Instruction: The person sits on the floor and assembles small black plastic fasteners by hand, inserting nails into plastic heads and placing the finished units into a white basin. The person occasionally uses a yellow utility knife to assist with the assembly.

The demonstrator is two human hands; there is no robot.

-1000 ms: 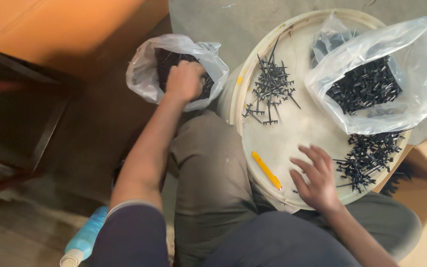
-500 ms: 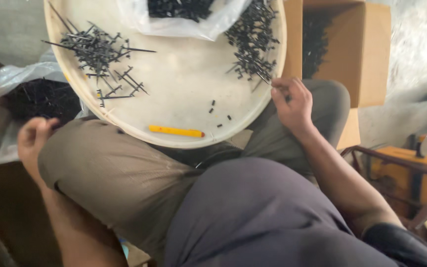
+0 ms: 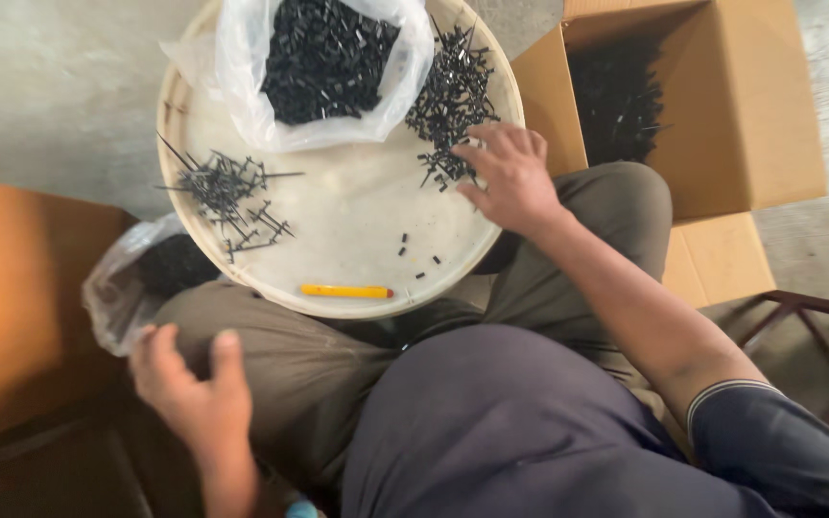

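1. The nails (image 3: 450, 104) are lying in a loose black pile at the tray's upper right edge, thin dark shafts pointing every way, with no shared long axis; several are sticking out past the pile toward the tray's middle.
2. The right hand (image 3: 510, 177) is resting on the pile's lower edge, palm down, fingers (image 3: 487, 151) spread and loosely curled over the nails; whether it is pinching any cannot be told.
3. The tray (image 3: 357, 216) is a round, cream-coloured disc with a raised rim, sitting on the person's lap and knees.
4. A second pile (image 3: 227, 192) of longer black nails is lying at the tray's left, well apart from the first, its shafts mostly running left to right.
5. A clear bag (image 3: 323, 62) full of small black pieces is lying across the tray's top, just beside the nails.
6. A yellow pen (image 3: 347, 291) is lying near the tray's bottom rim, long axis left to right, with a few loose black bits above it.
7. The left hand (image 3: 184, 384) is hovering open and empty below the tray, near a smaller bag (image 3: 141, 278) of black pieces.
8. A cardboard box (image 3: 712, 115) holding more black nails is standing to the right.
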